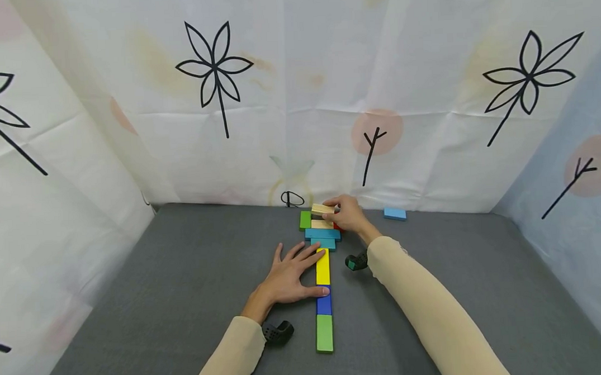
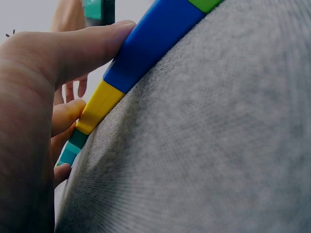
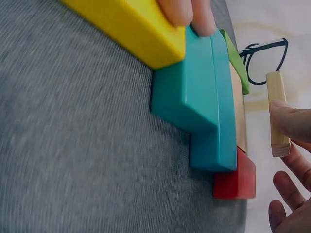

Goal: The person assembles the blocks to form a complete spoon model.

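Note:
My right hand (image 1: 349, 214) pinches a plain wooden block (image 3: 277, 92) between thumb and fingers, raised off the table at the far end of a row of blocks. Spread along the row's left side, my left hand (image 1: 286, 281) touches the blue block (image 1: 324, 306) with its thumb and the yellow block (image 1: 323, 271) with fingertips. A light green block (image 1: 324, 334) forms the near end. Past the yellow one lie two teal-blue blocks (image 1: 328, 234) crosswise, then another wooden block (image 1: 321, 224) between a green block (image 1: 305, 221) and a red block (image 3: 238, 174).
A light blue block (image 1: 394, 213) lies apart at the back right, close to the white cloth wall (image 1: 430, 165). Cloth walls also border the grey table (image 1: 184, 282) on the left and right. Each wrist wears a dark camera (image 1: 279, 333).

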`<state>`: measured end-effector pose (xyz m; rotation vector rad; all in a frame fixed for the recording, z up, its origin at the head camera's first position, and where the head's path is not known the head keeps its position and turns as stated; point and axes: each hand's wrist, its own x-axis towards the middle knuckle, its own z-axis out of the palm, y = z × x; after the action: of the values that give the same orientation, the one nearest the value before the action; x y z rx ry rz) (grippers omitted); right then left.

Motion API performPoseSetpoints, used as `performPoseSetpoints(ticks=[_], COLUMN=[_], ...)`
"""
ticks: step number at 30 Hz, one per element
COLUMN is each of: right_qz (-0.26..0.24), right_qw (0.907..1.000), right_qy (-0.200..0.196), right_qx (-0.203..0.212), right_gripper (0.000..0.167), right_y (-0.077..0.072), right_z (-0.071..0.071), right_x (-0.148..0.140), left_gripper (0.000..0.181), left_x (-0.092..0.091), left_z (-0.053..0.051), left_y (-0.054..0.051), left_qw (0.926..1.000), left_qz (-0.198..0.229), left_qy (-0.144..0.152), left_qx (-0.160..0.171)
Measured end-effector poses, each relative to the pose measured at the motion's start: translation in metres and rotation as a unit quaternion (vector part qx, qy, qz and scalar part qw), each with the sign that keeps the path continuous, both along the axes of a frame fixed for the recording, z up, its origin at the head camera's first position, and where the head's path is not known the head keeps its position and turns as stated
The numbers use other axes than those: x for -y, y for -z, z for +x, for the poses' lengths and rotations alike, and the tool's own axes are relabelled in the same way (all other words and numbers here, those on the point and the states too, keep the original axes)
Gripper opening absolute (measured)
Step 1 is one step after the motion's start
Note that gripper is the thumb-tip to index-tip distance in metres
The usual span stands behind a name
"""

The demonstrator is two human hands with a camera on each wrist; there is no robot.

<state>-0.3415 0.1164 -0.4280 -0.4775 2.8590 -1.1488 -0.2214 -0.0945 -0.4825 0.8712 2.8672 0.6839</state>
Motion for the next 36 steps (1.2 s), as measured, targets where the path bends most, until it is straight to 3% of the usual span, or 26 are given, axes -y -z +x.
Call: performPoseSetpoints(ticks=[5,19,36], right_qz=[0.042,0.068,0.047], right_qw=[0.999,0.9969,0.9971], right_qy=[0.015,0.009,-0.008], right_qx=[0.006,0.038,0.06], right_gripper=[0.036,0.037,0.038], right_y=[0.002,0.008,0.013], right_z=[-0.007,-0.01,-0.008], right_x=[0.006,0.008,0.006], left_gripper=[0.09,0.09,0.09], left_x=[0.0,0.0,-0.002], left_z=[-0.001,0.0,0.003], left_y=[0.001,0.003,0.001], left_qw=[1.0,1.0,1.0], left_qz=[-0.003,0.002,0.001], left_qy=[-0.001,0.005,-0.001], left_qx=[-0.001,-0.005,-0.005])
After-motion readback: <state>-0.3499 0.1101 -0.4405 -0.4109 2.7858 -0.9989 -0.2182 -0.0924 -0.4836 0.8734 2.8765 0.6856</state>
